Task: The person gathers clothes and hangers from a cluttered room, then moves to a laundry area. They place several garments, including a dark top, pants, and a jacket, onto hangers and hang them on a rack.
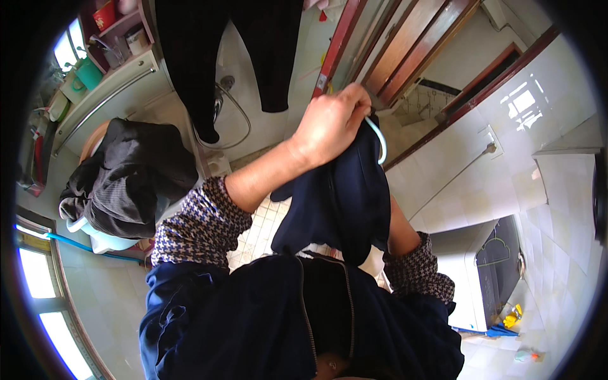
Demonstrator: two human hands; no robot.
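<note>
My left hand (332,118) reaches out in front of me, its fingers closed at the upper end of a dark navy garment (339,204). Beside those fingertips, the curved pale blue end of a clothes hanger (382,148) sticks out; the rest of it is hidden by cloth. The garment hangs in loose folds before my chest, over the tiled floor (261,221). My right forearm (401,230) runs in behind the garment, which hides the right hand completely.
Black trousers (190,61) hang ahead, near a shower hose (248,121). To the left, dark clothes (137,175) are heaped over a light blue basin (116,241). A white appliance (460,280) stands right, with a green hanger (494,251) on its dark top. A cord (446,186) crosses the wall.
</note>
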